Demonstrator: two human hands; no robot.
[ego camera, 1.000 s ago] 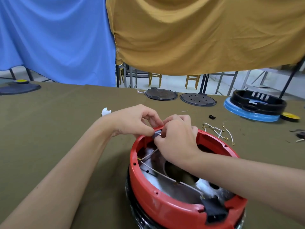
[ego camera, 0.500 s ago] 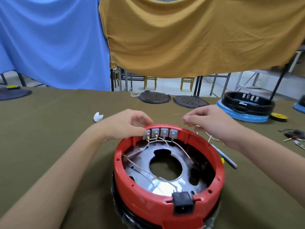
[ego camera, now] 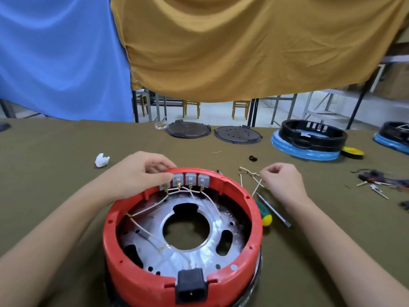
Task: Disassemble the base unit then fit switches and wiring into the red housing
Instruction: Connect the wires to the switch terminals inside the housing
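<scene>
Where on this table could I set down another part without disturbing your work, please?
The green cloth left of the red housing lies bare, bordered by the white scrap. Right of the housing it is crowded: the screwdriver, loose wires in the right hand, and tools farther right.

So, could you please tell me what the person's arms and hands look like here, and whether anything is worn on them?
Both forearms are bare to the frame edge. The left hand and right hand are bare too: no gloves, sleeves, watch, rings or markings show.
</scene>
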